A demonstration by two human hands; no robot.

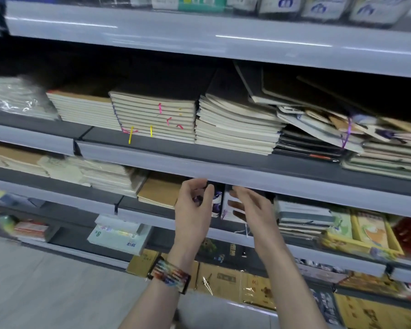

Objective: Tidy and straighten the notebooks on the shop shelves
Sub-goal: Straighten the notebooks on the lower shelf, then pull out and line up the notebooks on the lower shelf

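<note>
under the shelf rail (294,186) | left hand (192,207) pinches the purple notebook (217,200) by its top edge | right hand (249,207) slack-fingered, holding nothing | likely light, bendy: grip near spine

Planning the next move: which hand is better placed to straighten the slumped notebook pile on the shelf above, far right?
Right, probably. The right hand is open and on the side of the slumped pile; the left hand grips a purple-patterned notebook.
</note>
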